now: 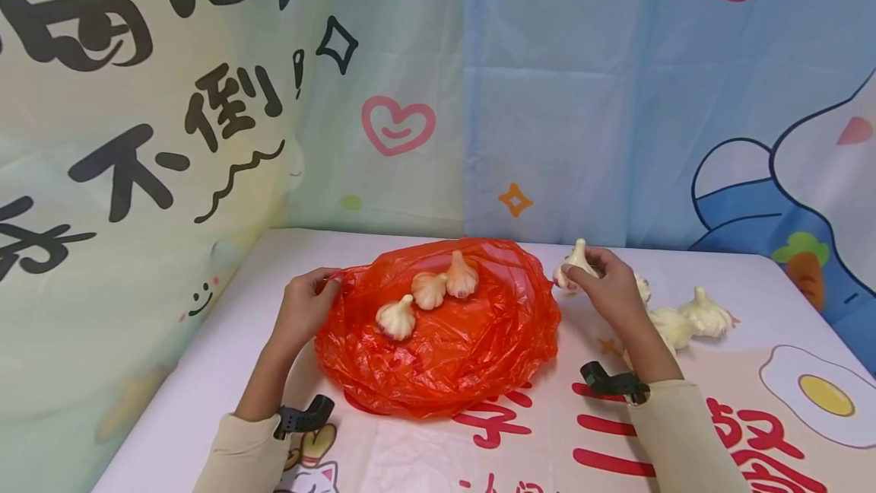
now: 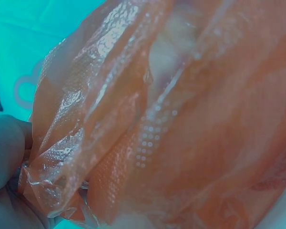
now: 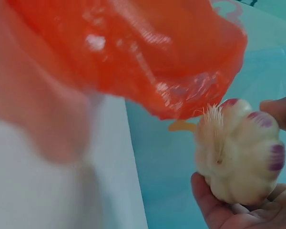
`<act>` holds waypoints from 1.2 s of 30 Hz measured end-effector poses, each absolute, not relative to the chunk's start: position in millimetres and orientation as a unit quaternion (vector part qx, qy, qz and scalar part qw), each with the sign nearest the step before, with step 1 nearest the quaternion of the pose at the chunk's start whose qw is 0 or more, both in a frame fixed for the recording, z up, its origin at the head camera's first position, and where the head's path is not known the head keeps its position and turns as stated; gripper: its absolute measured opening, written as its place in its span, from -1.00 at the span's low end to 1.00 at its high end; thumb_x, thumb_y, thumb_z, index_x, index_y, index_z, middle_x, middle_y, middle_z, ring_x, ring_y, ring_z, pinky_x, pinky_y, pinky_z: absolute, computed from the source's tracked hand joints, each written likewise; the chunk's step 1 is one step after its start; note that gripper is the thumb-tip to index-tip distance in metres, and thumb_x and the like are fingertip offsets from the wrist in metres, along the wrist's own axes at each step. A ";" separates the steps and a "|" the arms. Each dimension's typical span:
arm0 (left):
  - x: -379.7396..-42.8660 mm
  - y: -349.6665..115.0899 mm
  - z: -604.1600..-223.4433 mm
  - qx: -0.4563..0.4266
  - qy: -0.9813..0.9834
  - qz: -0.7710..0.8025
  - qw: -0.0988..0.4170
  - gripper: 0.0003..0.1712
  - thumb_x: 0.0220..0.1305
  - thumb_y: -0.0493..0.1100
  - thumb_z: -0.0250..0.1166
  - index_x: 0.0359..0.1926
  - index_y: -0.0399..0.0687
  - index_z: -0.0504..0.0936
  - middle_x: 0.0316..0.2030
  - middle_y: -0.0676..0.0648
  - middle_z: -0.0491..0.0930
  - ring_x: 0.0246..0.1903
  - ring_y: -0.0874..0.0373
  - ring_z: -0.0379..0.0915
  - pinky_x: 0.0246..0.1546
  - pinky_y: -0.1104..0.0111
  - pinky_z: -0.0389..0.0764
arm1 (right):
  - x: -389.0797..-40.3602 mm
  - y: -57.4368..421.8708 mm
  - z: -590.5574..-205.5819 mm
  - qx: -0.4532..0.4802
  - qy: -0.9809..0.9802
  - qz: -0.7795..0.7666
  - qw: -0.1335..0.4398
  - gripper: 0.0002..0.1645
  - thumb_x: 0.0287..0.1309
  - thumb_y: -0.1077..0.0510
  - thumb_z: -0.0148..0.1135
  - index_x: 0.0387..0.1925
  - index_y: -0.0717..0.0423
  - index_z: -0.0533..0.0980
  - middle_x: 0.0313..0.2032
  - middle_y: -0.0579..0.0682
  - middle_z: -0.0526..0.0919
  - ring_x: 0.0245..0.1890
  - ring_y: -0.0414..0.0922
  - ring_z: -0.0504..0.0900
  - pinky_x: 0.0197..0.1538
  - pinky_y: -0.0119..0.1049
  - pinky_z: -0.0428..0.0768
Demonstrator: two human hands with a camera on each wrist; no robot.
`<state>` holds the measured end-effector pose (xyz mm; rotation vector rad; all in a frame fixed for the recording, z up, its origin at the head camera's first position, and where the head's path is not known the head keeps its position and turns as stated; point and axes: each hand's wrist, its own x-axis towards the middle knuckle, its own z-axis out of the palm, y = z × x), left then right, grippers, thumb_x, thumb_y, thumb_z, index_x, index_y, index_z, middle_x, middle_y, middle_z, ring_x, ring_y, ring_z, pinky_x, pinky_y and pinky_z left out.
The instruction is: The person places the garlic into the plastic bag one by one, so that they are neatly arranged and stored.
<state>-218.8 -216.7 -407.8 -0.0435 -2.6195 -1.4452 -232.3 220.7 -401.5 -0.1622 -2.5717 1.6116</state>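
A red plastic bag lies spread wide with its mouth facing up. Inside it show three garlic bulbs, a near one, a middle one and a far one. At the bag's left rim my left hand pinches the thin plastic; in the left wrist view the film fills most of the picture. Just off the right rim, my right hand holds another garlic bulb between thumb and fingers. Its root tuft and purple-streaked cloves face the right wrist camera.
Several more garlic bulbs lie right of the bag, partly behind my right forearm. The white table carries a printed mat with red lettering and a fried egg picture. A patterned cloth hangs behind.
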 end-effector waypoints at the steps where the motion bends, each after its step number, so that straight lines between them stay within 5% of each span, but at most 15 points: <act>1: -218.8 -216.7 -407.9 -0.014 -0.873 -0.481 0.076 -0.69 0.47 -0.17 0.05 0.00 -0.21 0.65 -0.20 -0.18 0.66 -0.31 0.02 0.58 -0.25 0.30 0.68 | -232.4 220.7 -400.7 -0.056 -0.840 0.537 0.051 -0.17 0.25 -0.17 0.22 0.35 0.25 0.24 0.25 0.25 0.37 0.21 0.16 0.37 0.20 0.02 0.44; 9: -219.3 -216.9 -406.3 -0.016 -0.871 -0.485 0.078 -0.69 0.47 -0.17 0.04 0.00 -0.20 0.65 -0.21 -0.17 0.66 -0.32 0.02 0.57 -0.28 0.33 0.67 | -228.3 219.5 -388.9 -0.063 -0.782 0.616 0.079 -0.26 0.34 -0.13 0.13 0.33 0.26 0.24 0.10 0.07 0.46 -0.09 -0.17 0.48 -0.11 -0.56 0.55; 16: -218.9 -217.2 -404.8 -0.019 -0.870 -0.486 0.081 -0.69 0.47 -0.17 0.04 -0.01 -0.21 0.65 -0.22 -0.17 0.66 -0.33 0.03 0.57 -0.29 0.34 0.67 | -221.8 214.6 -378.2 -0.036 -0.774 0.624 0.101 -0.37 0.35 -0.18 0.08 0.22 0.18 0.35 -0.04 -0.15 0.59 -0.13 -0.18 0.52 -0.18 -0.53 0.58; 28: -218.3 -218.7 -405.8 -0.016 -0.867 -0.492 0.076 -0.69 0.47 -0.17 0.04 0.00 -0.20 0.65 -0.19 -0.17 0.66 -0.31 0.01 0.58 -0.26 0.31 0.68 | -213.0 192.0 -358.0 0.090 -0.716 0.685 0.101 -0.57 0.36 0.00 0.15 0.11 0.18 0.46 -0.09 -0.03 0.67 -0.16 -0.14 0.64 -0.22 -0.42 0.65; 36: -219.4 -218.5 -407.6 -0.018 -0.867 -0.491 0.079 -0.70 0.46 -0.18 0.05 -0.01 -0.20 0.66 -0.21 -0.17 0.65 -0.32 0.02 0.56 -0.25 0.31 0.67 | -213.4 168.7 -365.5 0.090 -0.732 0.671 0.080 -0.55 0.36 0.03 0.16 0.11 0.26 0.45 -0.11 -0.10 0.68 -0.19 -0.17 0.63 -0.19 -0.43 0.63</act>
